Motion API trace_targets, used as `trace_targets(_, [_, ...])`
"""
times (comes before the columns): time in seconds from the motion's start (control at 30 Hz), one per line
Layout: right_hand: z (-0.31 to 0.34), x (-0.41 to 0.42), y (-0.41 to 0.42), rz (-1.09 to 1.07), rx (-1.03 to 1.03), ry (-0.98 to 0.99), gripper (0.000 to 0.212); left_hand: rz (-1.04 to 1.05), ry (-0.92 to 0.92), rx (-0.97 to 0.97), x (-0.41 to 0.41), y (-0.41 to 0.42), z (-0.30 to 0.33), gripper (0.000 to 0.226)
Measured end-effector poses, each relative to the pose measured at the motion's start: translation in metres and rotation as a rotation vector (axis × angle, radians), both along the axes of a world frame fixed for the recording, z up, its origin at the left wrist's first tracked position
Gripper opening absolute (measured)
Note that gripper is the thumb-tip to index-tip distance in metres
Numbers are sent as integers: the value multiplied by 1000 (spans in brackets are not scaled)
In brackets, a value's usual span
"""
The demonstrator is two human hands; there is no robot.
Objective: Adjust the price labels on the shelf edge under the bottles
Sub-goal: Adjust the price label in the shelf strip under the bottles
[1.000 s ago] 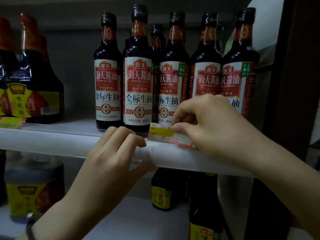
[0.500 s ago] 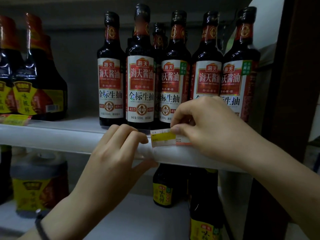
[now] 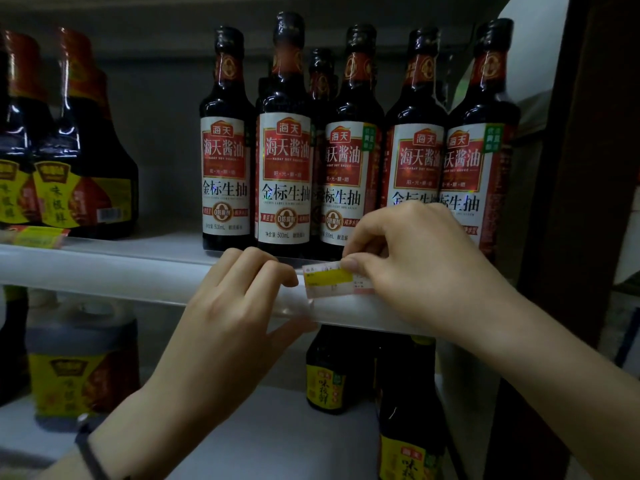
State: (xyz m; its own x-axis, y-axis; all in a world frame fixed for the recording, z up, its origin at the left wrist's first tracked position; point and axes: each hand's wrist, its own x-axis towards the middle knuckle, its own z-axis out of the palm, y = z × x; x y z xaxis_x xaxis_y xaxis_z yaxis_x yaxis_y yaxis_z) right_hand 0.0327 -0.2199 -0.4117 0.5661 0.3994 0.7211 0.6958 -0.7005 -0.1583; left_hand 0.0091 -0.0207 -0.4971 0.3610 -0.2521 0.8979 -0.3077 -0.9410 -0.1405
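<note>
A small price label (image 3: 329,279), white with a yellow band, sits at the top of the clear shelf-edge strip (image 3: 104,275), under a row of dark soy sauce bottles (image 3: 284,143). My right hand (image 3: 415,265) pinches the label's right part between thumb and forefinger. My left hand (image 3: 235,306) grips the strip just left of the label, fingers over the top and thumb beneath. A second yellow label (image 3: 38,235) lies tilted on the shelf edge at far left.
Larger dark bottles with yellow labels (image 3: 79,161) stand at the left of the same shelf. Below, a jug (image 3: 79,362) and more dark bottles (image 3: 332,372) stand on the lower shelf. A dark upright post (image 3: 571,202) bounds the right side.
The label has come down from a tilted position above the strip to sit flatter against the shelf edge. Both hands have stayed in about the same place.
</note>
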Motion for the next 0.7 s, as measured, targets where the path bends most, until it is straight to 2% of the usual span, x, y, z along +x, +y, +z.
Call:
trace_targets(0.4, [-2,6,8,49,127,34,5,7,3,3,1,1,0,47])
trace_targets(0.7, [-9,-3,-4,-7,-14,18,3,2,-4,4,0,-1,2,46])
